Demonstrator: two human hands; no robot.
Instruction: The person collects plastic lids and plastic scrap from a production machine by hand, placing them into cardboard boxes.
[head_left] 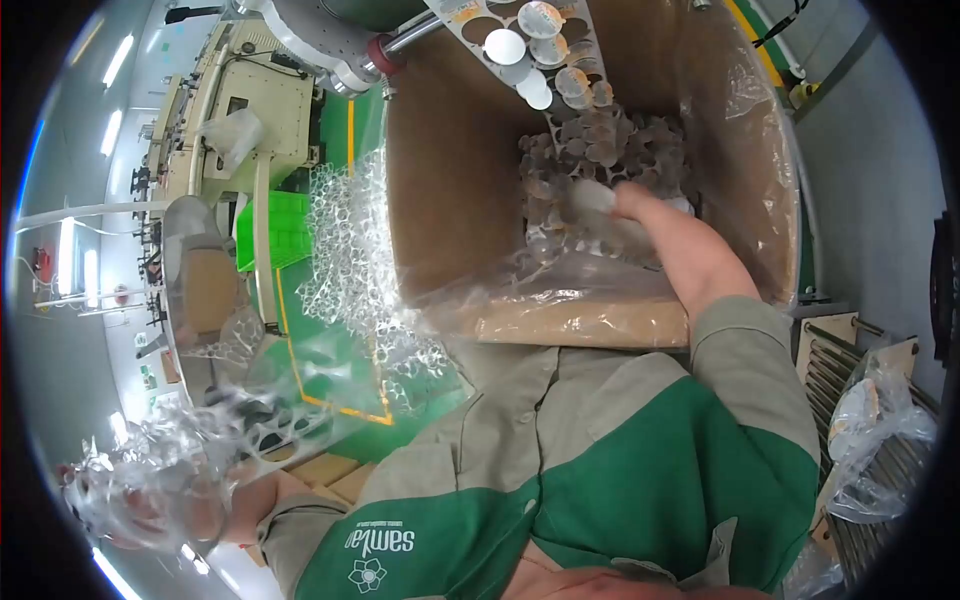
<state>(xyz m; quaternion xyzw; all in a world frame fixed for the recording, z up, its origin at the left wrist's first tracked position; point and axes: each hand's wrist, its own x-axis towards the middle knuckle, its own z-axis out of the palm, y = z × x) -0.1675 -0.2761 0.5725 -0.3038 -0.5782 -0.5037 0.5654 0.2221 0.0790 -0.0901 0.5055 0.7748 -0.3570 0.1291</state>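
Reaching into the big cardboard box (450,180), the right hand (635,207) pinches its grip on the clear plastic scrap (590,150) piled inside. Down low, the left hand (215,512) has its grip wrapped tight round a blurry clump of plastic (140,470)

The one view comes from a camera worn on the person's head, tilted steeply forward and down, so the wearer's own green and beige work jacket (600,470) fills the bottom. A fisheye lens rounds the picture inside a dark rim. The large brown cardboard box lined with clear plastic film (450,170) stands straight ahead and near, with the right hand (630,200) reaching inside. At the lower left edge the left hand (215,510) is blurred, seemingly stretched by the lens.
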